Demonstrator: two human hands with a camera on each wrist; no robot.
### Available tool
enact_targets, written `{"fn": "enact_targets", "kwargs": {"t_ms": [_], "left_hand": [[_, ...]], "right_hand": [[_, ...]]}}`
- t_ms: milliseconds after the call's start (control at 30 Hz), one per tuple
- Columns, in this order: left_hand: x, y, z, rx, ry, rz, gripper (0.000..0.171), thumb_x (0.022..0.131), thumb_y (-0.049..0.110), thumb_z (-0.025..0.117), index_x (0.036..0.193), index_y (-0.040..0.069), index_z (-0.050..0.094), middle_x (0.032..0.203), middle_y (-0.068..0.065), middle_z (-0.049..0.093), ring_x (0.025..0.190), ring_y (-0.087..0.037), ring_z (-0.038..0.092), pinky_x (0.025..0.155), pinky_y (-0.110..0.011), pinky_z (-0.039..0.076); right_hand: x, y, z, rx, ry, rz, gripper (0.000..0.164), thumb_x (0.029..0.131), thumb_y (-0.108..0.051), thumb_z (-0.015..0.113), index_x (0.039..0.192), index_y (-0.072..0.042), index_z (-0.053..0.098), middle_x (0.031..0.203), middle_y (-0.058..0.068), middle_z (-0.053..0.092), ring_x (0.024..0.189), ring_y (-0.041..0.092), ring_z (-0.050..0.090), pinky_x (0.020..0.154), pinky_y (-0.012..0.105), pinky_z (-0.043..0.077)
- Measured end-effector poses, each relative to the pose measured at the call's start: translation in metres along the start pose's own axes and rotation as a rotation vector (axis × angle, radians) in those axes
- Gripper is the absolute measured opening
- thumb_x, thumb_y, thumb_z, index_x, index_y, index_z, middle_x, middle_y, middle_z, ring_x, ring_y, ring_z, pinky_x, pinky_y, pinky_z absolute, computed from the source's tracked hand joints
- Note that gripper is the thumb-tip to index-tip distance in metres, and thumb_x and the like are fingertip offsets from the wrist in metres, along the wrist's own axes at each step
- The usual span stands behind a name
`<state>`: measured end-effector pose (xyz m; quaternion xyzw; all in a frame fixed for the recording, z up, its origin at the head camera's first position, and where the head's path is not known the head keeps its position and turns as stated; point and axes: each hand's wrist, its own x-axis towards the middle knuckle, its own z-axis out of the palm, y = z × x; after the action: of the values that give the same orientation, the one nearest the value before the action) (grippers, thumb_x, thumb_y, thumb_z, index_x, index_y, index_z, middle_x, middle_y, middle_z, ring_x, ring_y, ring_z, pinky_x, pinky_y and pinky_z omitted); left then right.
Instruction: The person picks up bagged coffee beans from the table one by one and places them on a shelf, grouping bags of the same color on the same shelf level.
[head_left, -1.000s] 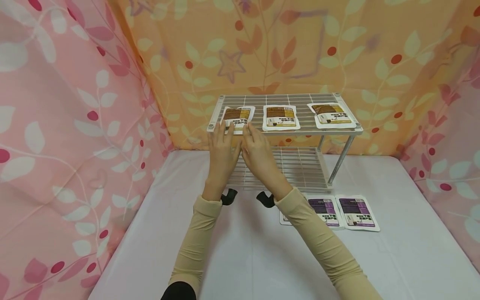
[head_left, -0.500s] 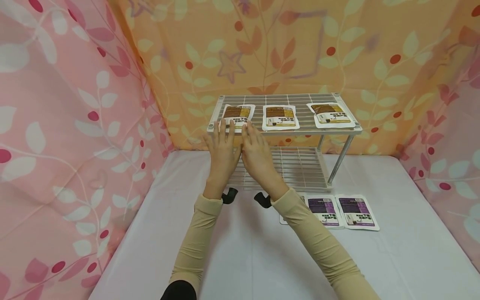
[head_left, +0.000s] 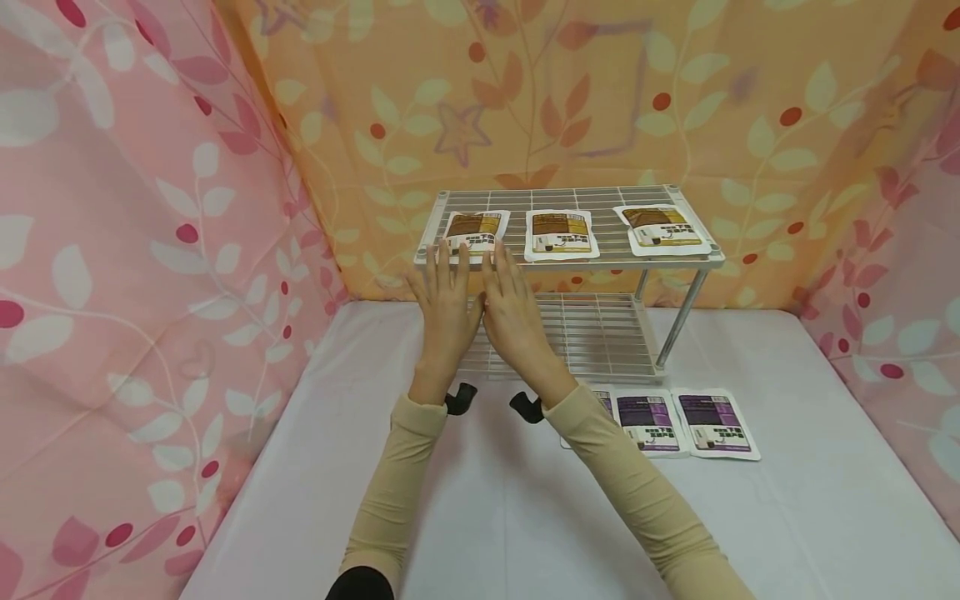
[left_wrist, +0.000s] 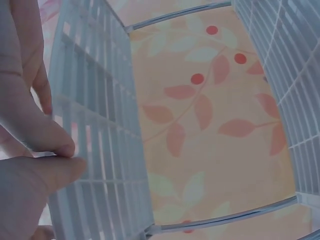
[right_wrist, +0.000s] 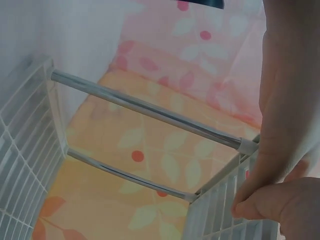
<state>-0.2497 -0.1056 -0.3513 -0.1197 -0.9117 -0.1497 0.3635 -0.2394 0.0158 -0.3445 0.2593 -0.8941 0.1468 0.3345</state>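
My left hand (head_left: 447,321) and right hand (head_left: 519,321) are side by side at the front left of a white wire rack (head_left: 615,250). Their fingers are straight and reach over the top shelf's front edge, fingertips at the lower edge of a flat white packet with a brown and gold label (head_left: 476,227). The thumbs meet near that edge; in the left wrist view a thumb (left_wrist: 50,135) lies against the shelf bars. Part of the packet is hidden behind the fingers. To its right lie a second gold-labelled packet (head_left: 562,234) and a third (head_left: 666,230), tilted slightly.
Below is the rack's lower wire shelf (head_left: 600,333). In front of it on the white tabletop (head_left: 817,500) lie several purple-labelled packets (head_left: 716,425), partly covered by the right sleeve (head_left: 637,475). Flowered cloth (head_left: 540,100) hangs behind and at both sides.
The leftmost packet has shifted very slightly up the shelf between one second and half a second ago. The left hand's fingers have spread a little; both hands have since stayed nearly still.
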Motion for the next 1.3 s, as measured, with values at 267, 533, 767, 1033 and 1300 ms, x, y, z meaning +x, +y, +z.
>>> {"fn": "enact_targets", "kwargs": {"t_ms": [267,533,767,1033,1300], "left_hand": [[-0.008,0.0,0.005,-0.015,0.02,0.038,0.075,0.086,0.024,0.065,0.148,0.013,0.023,0.155,-0.017,0.007,0.142,-0.036,0.004,0.106,-0.065,-0.002],[-0.016,0.003,0.01,-0.028,0.054,0.063,0.076,0.085,0.022,0.065,0.148,0.011,0.024,0.154,-0.018,0.01,0.142,-0.036,0.005,0.108,-0.063,-0.004],[-0.024,0.003,0.017,-0.125,0.139,0.133,0.072,0.082,0.01,0.067,0.145,0.011,0.032,0.153,-0.014,0.019,0.141,-0.034,0.014,0.11,-0.061,0.001],[-0.033,0.006,0.026,-0.251,0.163,0.132,0.069,0.08,0.003,0.068,0.142,0.01,0.038,0.153,-0.014,0.021,0.141,-0.032,0.013,0.105,-0.068,0.007],[-0.042,0.01,0.031,-0.314,0.154,0.118,0.062,0.082,0.006,0.066,0.139,0.009,0.042,0.152,-0.016,0.022,0.141,-0.033,0.016,0.104,-0.069,0.008]], "right_hand": [[-0.008,0.005,0.007,0.033,0.019,-0.017,0.064,0.09,-0.008,0.054,0.144,0.004,0.022,0.153,0.02,0.013,0.141,0.032,0.013,0.115,0.045,0.014],[-0.015,0.008,0.007,0.062,0.039,-0.011,0.069,0.086,-0.006,0.06,0.145,0.001,0.024,0.153,0.019,0.015,0.142,0.029,0.012,0.114,0.046,0.016],[-0.023,0.008,0.006,0.132,0.073,-0.012,0.068,0.085,-0.004,0.06,0.145,-0.002,0.027,0.152,0.018,0.017,0.142,0.029,0.013,0.114,0.048,0.015],[-0.032,0.012,0.008,0.191,0.093,0.006,0.069,0.082,-0.001,0.062,0.144,-0.007,0.031,0.153,0.016,0.018,0.142,0.028,0.014,0.112,0.051,0.017],[-0.044,0.017,0.012,0.211,0.138,-0.007,0.063,0.083,-0.004,0.062,0.141,-0.006,0.038,0.15,0.021,0.024,0.14,0.033,0.02,0.115,0.045,0.015]]}}
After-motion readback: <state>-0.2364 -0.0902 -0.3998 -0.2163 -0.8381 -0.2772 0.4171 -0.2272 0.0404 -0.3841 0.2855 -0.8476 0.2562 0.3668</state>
